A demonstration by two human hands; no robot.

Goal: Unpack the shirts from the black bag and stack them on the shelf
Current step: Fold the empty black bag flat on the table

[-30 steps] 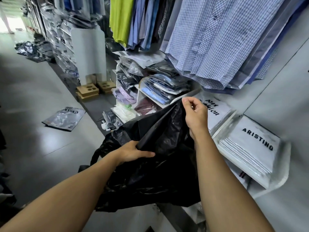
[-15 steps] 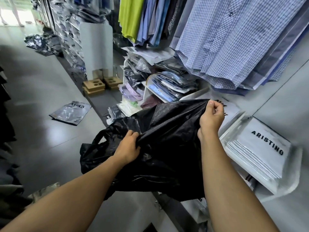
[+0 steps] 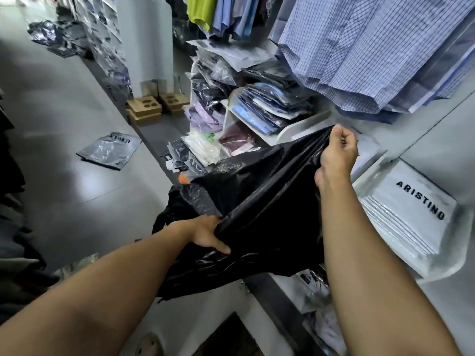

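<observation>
A crumpled black plastic bag (image 3: 259,199) hangs stretched between both hands in front of the white shelf (image 3: 303,127). My right hand (image 3: 339,150) pinches the bag's upper edge high at the right. My left hand (image 3: 208,233) grips the bag's lower edge near the middle. The inside of the bag is hidden. A stack of white packaged shirts marked ARISTINO (image 3: 411,214) lies on the shelf to the right of my right arm. More bagged shirts (image 3: 267,109) fill the shelf compartments behind the bag.
Checked and plain shirts (image 3: 359,47) hang above the shelf. One clear shirt packet (image 3: 110,150) lies on the grey floor at the left. Wooden blocks (image 3: 145,107) sit by a white divider panel (image 3: 146,39). Dark bags (image 3: 51,37) lie far down the aisle.
My right hand has lifted the bag's edge up and to the right, pulling the plastic taut. My left hand has shifted its grip lower on the bag.
</observation>
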